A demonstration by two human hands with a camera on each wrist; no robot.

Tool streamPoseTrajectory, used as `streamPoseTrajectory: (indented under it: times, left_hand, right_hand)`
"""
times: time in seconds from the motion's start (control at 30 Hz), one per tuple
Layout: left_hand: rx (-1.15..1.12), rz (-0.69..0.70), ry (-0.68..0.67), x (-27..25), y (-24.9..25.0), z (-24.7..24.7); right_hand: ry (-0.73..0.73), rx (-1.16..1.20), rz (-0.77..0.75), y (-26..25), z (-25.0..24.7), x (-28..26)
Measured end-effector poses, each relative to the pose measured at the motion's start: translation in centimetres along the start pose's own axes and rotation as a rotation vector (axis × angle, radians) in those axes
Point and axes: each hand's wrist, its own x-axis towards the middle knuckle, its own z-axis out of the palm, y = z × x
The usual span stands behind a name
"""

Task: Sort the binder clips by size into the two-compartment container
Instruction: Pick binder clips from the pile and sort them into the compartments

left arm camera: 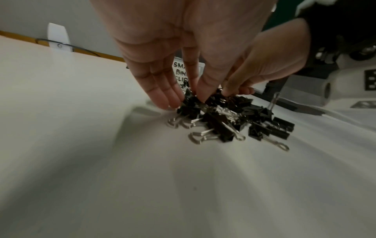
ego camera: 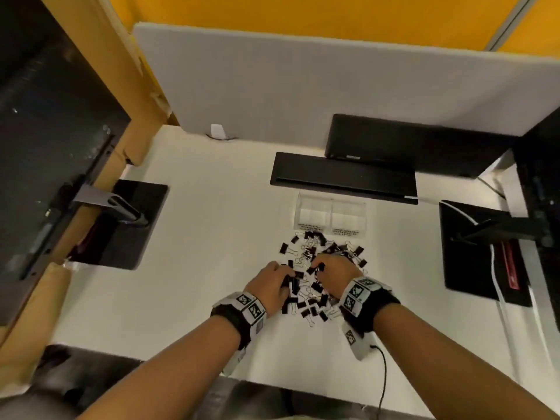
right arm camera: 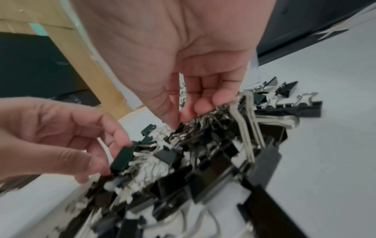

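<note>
A heap of black binder clips [ego camera: 318, 268] of mixed sizes lies on the white desk, just in front of the clear two-compartment container [ego camera: 331, 213]. Each compartment carries a label on its front; the left one [left arm camera: 180, 71] starts with "SMA". Both compartments look empty. My left hand [ego camera: 288, 275] reaches into the left side of the heap. In the right wrist view its thumb and fingers pinch a small black clip [right arm camera: 123, 157]. My right hand [ego camera: 316, 268] is over the middle of the heap, thumb and forefinger [right arm camera: 180, 122] pinching a clip there. Larger clips [right arm camera: 262, 161] lie under its palm.
Black monitor bases stand at the left [ego camera: 130, 225] and right [ego camera: 478, 253]. A long black bar [ego camera: 342, 177] lies behind the container, before a grey partition [ego camera: 303, 86]. A black cable [ego camera: 382, 377] runs off the desk's near edge by my right wrist.
</note>
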Motion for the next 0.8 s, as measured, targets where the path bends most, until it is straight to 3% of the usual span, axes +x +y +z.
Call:
streamPoseTrajectory:
  times: [0.17,0.4,0.6,0.8]
  left_hand:
    - [-0.074,-0.047,0.139,0.9,-0.4,-1.2]
    - [0.041,-0.071,0.078,2.6,-0.4,-1.1]
    - [0.067,-0.073,0.115,2.7,-0.5,-1.2]
    - [-0.215,-0.199,0.250,1.1,-1.2,-2.4]
  right_hand:
    - [0.047,0.076,0.009,0.3,-1.1,0.1]
    - [0.017,-0.074,-0.088,-1.5,0.2,1.3]
    - [-0.016,-0.198,-0.144,-3.6,1.8,2.8]
    - [-0.020,-0.345,-0.174,-4.7,2.5,3.4]
